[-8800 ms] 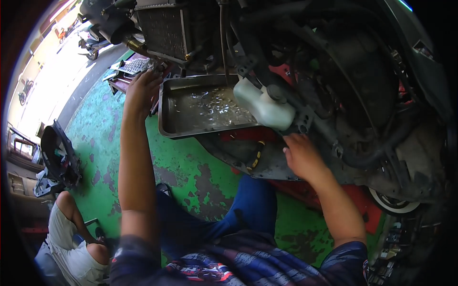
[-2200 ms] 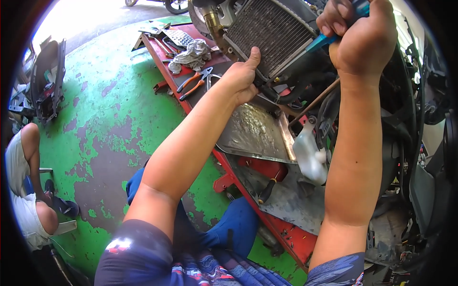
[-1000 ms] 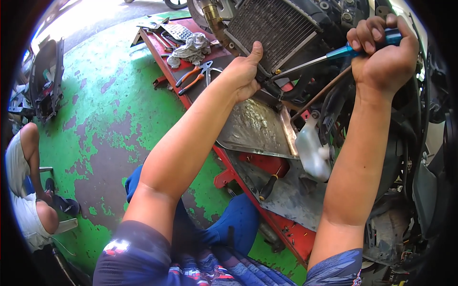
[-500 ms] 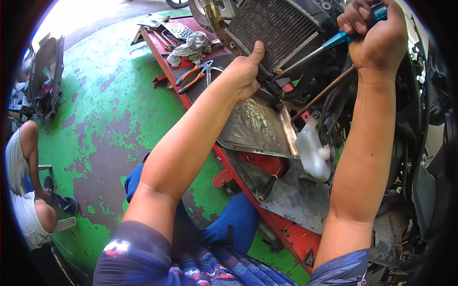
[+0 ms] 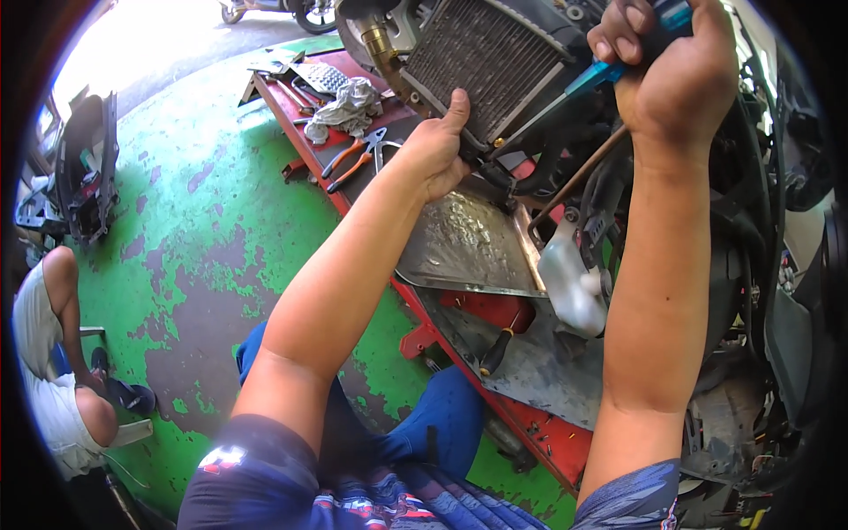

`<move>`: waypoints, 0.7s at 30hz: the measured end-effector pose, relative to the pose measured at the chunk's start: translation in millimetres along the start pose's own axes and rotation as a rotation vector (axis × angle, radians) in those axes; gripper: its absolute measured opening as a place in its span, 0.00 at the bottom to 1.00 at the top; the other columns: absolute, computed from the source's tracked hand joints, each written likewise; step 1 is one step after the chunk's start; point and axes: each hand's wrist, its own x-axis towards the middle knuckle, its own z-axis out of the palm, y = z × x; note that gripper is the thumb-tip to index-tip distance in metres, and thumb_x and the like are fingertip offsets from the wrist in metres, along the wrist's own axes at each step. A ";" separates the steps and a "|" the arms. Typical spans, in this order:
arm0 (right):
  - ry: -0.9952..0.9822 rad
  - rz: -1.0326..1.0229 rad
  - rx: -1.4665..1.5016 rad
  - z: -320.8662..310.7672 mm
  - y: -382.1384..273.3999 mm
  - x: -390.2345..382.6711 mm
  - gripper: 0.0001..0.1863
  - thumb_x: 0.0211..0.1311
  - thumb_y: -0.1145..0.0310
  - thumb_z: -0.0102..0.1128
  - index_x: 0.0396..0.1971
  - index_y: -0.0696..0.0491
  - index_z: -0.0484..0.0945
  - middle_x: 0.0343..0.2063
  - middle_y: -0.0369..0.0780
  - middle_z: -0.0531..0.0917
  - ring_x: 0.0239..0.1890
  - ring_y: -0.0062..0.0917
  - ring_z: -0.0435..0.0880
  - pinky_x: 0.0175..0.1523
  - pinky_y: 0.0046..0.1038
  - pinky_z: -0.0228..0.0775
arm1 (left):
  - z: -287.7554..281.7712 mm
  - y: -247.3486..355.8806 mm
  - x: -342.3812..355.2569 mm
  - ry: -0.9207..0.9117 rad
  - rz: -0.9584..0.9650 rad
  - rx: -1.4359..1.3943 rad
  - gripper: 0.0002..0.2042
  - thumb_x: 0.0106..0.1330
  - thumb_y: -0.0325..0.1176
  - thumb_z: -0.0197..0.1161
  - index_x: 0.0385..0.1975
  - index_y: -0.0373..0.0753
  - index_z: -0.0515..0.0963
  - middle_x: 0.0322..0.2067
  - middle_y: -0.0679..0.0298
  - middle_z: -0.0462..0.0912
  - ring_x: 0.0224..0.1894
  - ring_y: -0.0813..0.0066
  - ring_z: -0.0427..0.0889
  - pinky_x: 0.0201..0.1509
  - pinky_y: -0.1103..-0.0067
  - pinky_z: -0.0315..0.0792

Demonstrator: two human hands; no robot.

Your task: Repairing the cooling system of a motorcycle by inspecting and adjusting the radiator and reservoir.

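A finned radiator (image 5: 481,66) stands tilted at the top centre. My left hand (image 5: 437,152) grips its lower left corner, thumb up against the edge and the other fingers curled mostly out of sight. At the upper right, my right hand (image 5: 676,93) is wrapped round the handle of a blue screwdriver (image 5: 590,78). Its long shaft slants down along the radiator's lower edge. The tip is close to a small brass fitting (image 5: 499,142) at the bottom corner; whether they touch I cannot tell.
Below the radiator lies a wet metal tray (image 5: 464,240), with a translucent plastic bottle (image 5: 567,274) beside it. Pliers (image 5: 353,161), a crumpled rag (image 5: 347,108) and a black-and-yellow screwdriver (image 5: 496,352) lie on the red bench (image 5: 417,340). A person (image 5: 66,353) sits at the far left.
The whole view has shifted a little, so the bench and both hands appear slightly further left. Both hands keep their holds, and the screwdriver's tip stays by the brass fitting.
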 end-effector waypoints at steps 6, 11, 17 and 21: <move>0.078 -0.202 -0.158 -18.1 -45.6 -43.5 0.16 0.70 0.52 0.51 0.32 0.50 0.68 0.15 0.34 0.65 0.11 0.19 0.62 0.19 0.25 0.61 | 3.4 3.8 1.4 0.016 0.010 0.003 0.30 0.76 0.54 0.49 0.65 0.32 0.66 0.60 0.51 0.78 0.61 0.52 0.78 0.64 0.48 0.72; -0.085 0.021 -0.177 -53.5 -57.6 -115.5 0.14 0.68 0.57 0.55 0.37 0.53 0.73 0.19 0.34 0.68 0.16 0.22 0.68 0.23 0.27 0.63 | 5.5 3.9 -4.2 0.042 0.034 0.013 0.35 0.74 0.56 0.50 0.65 0.28 0.64 0.60 0.50 0.77 0.60 0.52 0.79 0.64 0.47 0.72; -1.062 0.150 -0.885 -97.5 -11.1 -194.1 0.20 0.64 0.54 0.65 0.43 0.56 0.76 0.31 0.45 0.80 0.31 0.41 0.84 0.33 0.36 0.78 | -5.0 4.2 4.1 0.046 -0.027 -0.002 0.32 0.74 0.56 0.49 0.66 0.36 0.65 0.62 0.52 0.76 0.63 0.52 0.77 0.63 0.43 0.70; -1.037 0.282 -1.166 -150.3 56.0 -236.2 0.21 0.71 0.50 0.54 0.45 0.55 0.72 0.33 0.47 0.80 0.35 0.47 0.85 0.39 0.47 0.79 | -6.2 6.9 3.2 -0.002 -0.031 0.020 0.33 0.74 0.56 0.52 0.68 0.36 0.63 0.64 0.56 0.75 0.64 0.57 0.75 0.66 0.49 0.69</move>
